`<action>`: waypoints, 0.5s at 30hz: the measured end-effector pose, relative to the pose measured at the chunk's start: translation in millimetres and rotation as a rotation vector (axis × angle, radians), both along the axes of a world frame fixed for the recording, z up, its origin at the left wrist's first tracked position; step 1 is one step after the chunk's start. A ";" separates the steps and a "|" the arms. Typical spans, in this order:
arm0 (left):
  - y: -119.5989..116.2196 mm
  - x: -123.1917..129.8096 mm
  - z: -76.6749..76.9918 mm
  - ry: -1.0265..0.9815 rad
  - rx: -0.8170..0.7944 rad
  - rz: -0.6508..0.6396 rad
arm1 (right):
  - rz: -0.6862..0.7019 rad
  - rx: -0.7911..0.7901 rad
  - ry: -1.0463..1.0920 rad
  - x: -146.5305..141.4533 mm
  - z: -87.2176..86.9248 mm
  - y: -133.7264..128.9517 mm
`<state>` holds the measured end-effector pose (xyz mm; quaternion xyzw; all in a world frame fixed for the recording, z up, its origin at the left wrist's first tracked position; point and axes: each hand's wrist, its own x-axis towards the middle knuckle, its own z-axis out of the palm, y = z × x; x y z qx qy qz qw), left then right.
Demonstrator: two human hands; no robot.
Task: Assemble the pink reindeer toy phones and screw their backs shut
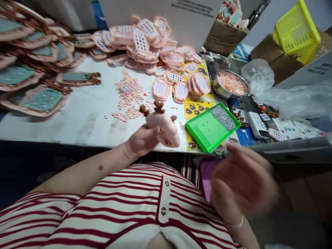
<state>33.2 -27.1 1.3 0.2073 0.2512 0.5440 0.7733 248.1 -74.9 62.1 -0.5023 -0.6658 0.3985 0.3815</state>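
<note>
My left hand is closed around a pale pink plastic toy casing with two brown antler-shaped pieces at its top end. I hold the casing tilted, just above the table's front edge. My right hand is off to the right, in front of the table edge and below the green basket. Motion smears its fingers, so I cannot make out whether anything is between them. The shallow basket has many small silvery screws gathered toward its far right end.
Pink casings with button grids are heaped at the back of the white table. Others with greenish panels are stacked left. Small pink parts lie loose in the middle. A metal bowl of pink pieces stands right, near a yellow basket.
</note>
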 end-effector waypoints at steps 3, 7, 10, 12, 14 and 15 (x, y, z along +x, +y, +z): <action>-8.9 -1.9 3.2 0.001 0.077 -0.056 | 0.115 -0.094 0.213 -29.7 -28.5 12.9; -8.9 -8.1 -2.5 0.016 0.117 0.020 | 0.172 -0.199 0.356 -59.7 -55.0 33.0; -7.1 -17.1 -4.7 -0.013 0.100 0.050 | 0.137 -0.159 0.325 -69.9 -56.6 39.0; -7.1 -23.6 -4.5 -0.039 0.077 0.058 | 0.189 -0.176 0.308 -74.3 -53.3 41.3; -7.8 -29.9 -4.4 -0.044 0.038 0.074 | 0.273 -0.223 0.305 -79.3 -51.0 43.4; -8.3 -32.6 -4.6 -0.038 0.024 0.086 | 0.305 -0.248 0.307 -82.3 -51.0 44.4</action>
